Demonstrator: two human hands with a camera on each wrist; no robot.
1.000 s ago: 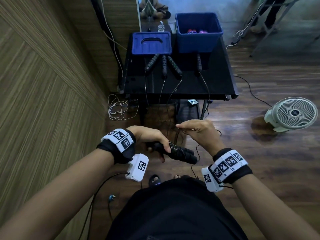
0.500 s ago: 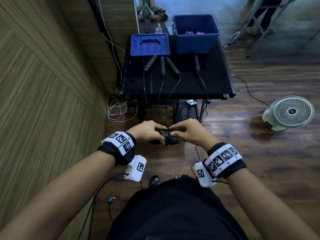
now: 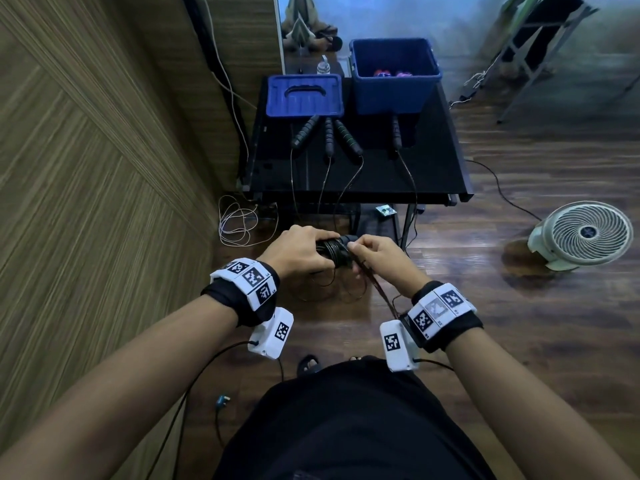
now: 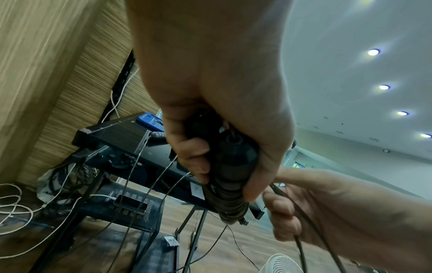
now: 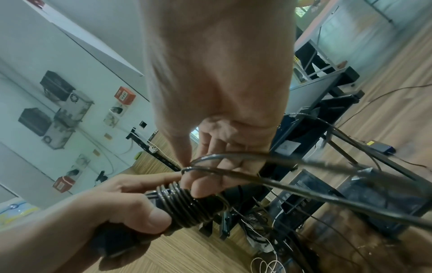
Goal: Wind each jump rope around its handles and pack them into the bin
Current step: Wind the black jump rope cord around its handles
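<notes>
My left hand point(image 3: 301, 251) grips the paired black jump rope handles point(image 3: 334, 249), also seen as handles point(image 4: 230, 166) in the left wrist view and handles point(image 5: 187, 208) wound with several cord coils. My right hand point(image 3: 375, 252) pinches the loose dark cord point(image 5: 257, 177) just right of the coils; the cord point(image 3: 381, 292) trails down past my right wrist. Several more black handles point(image 3: 327, 136) lie on the black table point(image 3: 346, 181), their cords hanging over the front edge. The blue bin point(image 3: 394, 77) stands at the table's back right with coloured things inside.
A blue lid point(image 3: 304, 97) lies left of the bin. A white fan point(image 3: 585, 235) stands on the wooden floor at right. White cable point(image 3: 239, 223) is coiled by the wood-panelled wall at left. Loose cord loops lie on the floor under my hands.
Both hands rose and moved forward toward the table. The right hand came in against the handles and then drew the cord down and back.
</notes>
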